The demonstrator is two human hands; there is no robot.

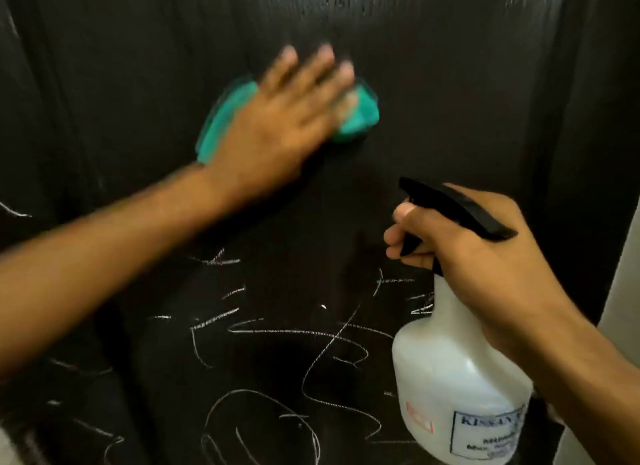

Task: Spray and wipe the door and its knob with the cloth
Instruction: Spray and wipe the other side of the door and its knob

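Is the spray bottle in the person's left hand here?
No, the right hand grips the white spray bottle, while the left hand presses the green cloth flat against the dark door.

Dim light — motion-blurred left hand (pixel 277 125)

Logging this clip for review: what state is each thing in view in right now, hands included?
door: dark, streaky wet sheen at top, white scribbles across the lower part
cloth: green, bunched, pressed flat against the door
left hand: fingers straight, pressing the cloth; motion-blurred
spray bottle: white, black trigger head, held upright off the door
right hand: curled round the bottle's neck
knob: not in view
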